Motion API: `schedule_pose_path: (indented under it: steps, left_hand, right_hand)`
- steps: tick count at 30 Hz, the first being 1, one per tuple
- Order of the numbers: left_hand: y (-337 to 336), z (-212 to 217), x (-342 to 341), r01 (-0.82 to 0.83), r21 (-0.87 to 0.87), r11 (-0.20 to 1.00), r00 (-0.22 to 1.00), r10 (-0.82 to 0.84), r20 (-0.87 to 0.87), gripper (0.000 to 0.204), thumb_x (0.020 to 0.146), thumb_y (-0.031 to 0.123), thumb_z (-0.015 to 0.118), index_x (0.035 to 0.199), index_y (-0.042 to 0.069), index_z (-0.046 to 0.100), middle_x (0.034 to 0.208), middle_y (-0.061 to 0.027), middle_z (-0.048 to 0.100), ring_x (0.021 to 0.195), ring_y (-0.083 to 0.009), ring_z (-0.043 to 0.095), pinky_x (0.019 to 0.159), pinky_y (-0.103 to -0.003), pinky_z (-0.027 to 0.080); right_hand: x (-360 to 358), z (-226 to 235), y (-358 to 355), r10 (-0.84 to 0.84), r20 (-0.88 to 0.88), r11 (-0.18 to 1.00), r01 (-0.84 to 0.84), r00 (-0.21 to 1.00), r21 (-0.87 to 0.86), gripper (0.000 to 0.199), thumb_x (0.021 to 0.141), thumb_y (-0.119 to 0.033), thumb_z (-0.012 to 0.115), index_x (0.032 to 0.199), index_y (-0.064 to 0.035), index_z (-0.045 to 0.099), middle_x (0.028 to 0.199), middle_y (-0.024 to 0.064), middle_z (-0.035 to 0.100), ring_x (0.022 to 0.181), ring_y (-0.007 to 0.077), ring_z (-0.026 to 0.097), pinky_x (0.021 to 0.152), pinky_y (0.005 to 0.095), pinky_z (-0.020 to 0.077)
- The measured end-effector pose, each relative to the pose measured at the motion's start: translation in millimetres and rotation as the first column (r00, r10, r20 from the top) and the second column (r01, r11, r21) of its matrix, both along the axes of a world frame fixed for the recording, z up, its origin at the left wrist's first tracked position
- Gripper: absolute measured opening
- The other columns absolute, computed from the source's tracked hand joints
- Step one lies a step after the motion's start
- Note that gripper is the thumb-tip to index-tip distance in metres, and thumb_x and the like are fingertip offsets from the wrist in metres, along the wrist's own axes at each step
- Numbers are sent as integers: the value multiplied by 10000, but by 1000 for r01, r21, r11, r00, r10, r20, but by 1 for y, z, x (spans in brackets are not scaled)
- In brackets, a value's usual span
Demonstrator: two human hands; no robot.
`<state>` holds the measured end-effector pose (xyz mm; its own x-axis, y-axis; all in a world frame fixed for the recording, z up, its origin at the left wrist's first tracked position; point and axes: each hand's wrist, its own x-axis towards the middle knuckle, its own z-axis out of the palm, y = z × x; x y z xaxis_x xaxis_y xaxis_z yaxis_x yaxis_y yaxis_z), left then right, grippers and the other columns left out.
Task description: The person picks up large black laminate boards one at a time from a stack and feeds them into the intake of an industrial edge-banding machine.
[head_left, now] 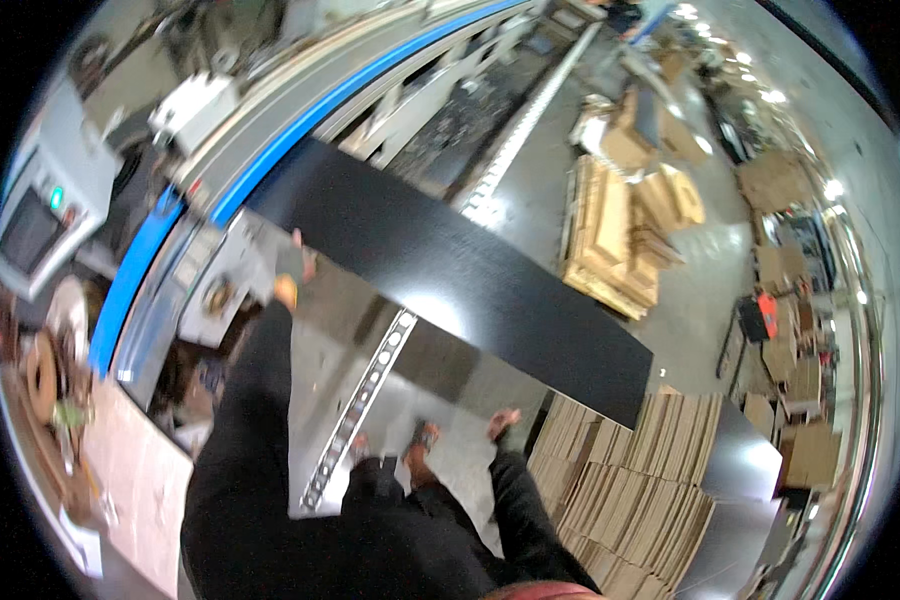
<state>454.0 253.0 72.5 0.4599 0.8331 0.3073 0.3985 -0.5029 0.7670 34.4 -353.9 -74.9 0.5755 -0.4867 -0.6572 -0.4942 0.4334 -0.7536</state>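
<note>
A long black panel (420, 250) slants across the middle of the view, its far-left end on the machine by the blue rail (300, 130). My left hand (303, 262) is at the panel's near edge towards that end; its fingers are apart, and one fingertip appears to touch the edge. My right hand (503, 423) hangs below the near edge further right, apart from the panel, with loosely spread fingers and nothing visible in them. Beside it, under the panel's right end, stand tall stacks of boards (620, 480) with pale brown edges.
A metal roller strip (360, 410) runs between my arms, above the grey floor. At left are a control box (55, 200) with a screen and a pale board (135, 480). Beyond the panel lie a pallet of boards (615, 235) and a red-and-black pallet jack (757, 318). Cartons line the right.
</note>
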Motion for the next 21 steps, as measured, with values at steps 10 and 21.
schedule_pose_path:
  steps: [10, 21]
  left_hand:
    - [-200, 14, -314, 737, -266, 622, 670, -724, 164, 522, 937, 526, 537, 736, 57, 648, 695, -154, 642, 627, -342, 600, 567, -459, 443]
    - [-311, -18, -309, 935, -251, 252, 138, -907, -397, 431, 944, 457, 538, 827, 59, 653, 765, -140, 652, 697, -325, 609, 618, -444, 465]
  right_hand:
    - [-209, 64, 44, 663, -630, 400, -903, 405, -160, 530, 838, -536, 703, 1012, -35, 692, 902, 91, 719, 826, 227, 654, 768, 408, 501]
    - [-80, 152, 9, 665, -455, 379, -793, 592, -477, 371, 860, -394, 680, 972, -41, 666, 860, 100, 701, 770, 215, 637, 716, 396, 506]
